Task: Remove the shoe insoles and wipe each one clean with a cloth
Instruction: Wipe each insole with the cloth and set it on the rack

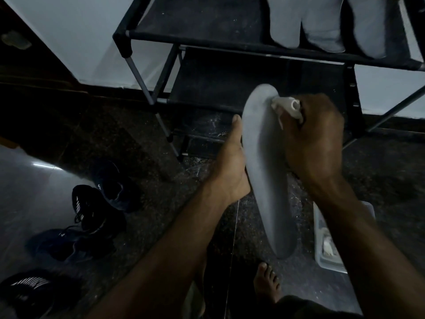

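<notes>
A long grey insole [264, 162] stands almost upright in mid-air at the centre of the view. My left hand [232, 162] holds it from the left and behind, thumb running up its edge. My right hand [315, 141] grips a bunched white cloth [287, 108] and presses it against the insole's upper right edge near the toe end. Three more grey insoles [322, 21] lie on the top shelf of the black shoe rack [207, 33]. Several dark sneakers [92, 203] sit on the floor at the left.
The rack's lower shelf [230, 79] lies just behind the held insole. A pale plastic tub [328, 249] stands on the dark floor under my right forearm. A bare foot [268, 282] shows at the bottom. A white wall runs behind the rack.
</notes>
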Tool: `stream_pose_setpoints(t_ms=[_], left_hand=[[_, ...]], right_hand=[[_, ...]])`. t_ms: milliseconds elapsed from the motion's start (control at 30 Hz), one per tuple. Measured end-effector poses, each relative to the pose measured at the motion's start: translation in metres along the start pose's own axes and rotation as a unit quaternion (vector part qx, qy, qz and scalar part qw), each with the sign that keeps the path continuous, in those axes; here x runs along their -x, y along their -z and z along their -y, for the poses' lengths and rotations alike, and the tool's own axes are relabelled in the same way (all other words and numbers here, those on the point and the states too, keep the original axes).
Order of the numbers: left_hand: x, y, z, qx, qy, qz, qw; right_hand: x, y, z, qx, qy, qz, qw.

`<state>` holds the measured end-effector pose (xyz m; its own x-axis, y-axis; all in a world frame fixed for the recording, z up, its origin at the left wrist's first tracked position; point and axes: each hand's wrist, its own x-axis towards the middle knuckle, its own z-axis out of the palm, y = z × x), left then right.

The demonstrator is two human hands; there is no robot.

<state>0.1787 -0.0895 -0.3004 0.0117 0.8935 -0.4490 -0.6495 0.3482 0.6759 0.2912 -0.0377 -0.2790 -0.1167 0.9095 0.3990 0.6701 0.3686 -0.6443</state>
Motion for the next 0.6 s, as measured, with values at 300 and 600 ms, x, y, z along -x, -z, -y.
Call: stream_pose_setpoints(t_ms=[300,600], left_hand=[[-0.003,-0.005,0.004,-0.041,-0.013,0.008,0.999],[-0.002,-0.008,0.002,-0.028,0.017,0.008,0.999]], right_hand=[[-0.003,-0.001,0.003,-0.005,0.036,0.009,0.999],[0.006,-0.008,0.024,-0.030,0.095,0.074,0.992]])
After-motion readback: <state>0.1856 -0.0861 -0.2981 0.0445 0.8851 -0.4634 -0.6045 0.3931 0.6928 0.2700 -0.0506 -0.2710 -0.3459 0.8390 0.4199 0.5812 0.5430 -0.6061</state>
